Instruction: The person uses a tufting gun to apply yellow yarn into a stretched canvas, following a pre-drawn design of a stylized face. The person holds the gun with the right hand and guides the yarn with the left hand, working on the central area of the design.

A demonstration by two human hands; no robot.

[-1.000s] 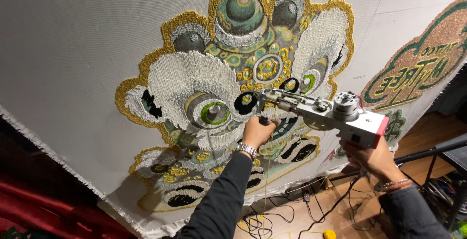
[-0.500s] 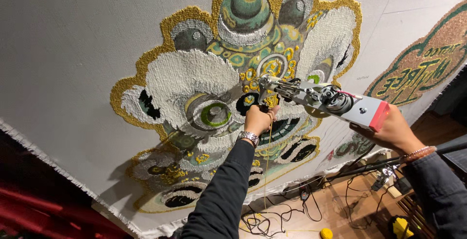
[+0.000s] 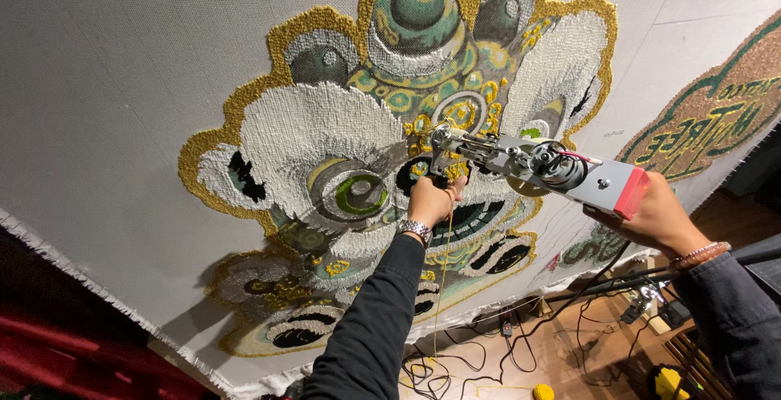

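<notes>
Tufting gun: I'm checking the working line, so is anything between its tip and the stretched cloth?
Nothing visible. The tufting gun has its tip right at the cloth, the left hand gripping just below it, the right hand at the rear.

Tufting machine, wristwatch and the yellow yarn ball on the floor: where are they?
Tufting machine (image 3: 541,168), head view, on its metal middle with the round wheel.
Wristwatch (image 3: 415,229), head view, on the silver band at the left wrist.
Yellow yarn ball (image 3: 543,392), head view, on its top.

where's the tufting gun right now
In the head view, the tufting gun sits right of centre, its tip against the lion-head rug, held between the left hand and right hand.
</notes>
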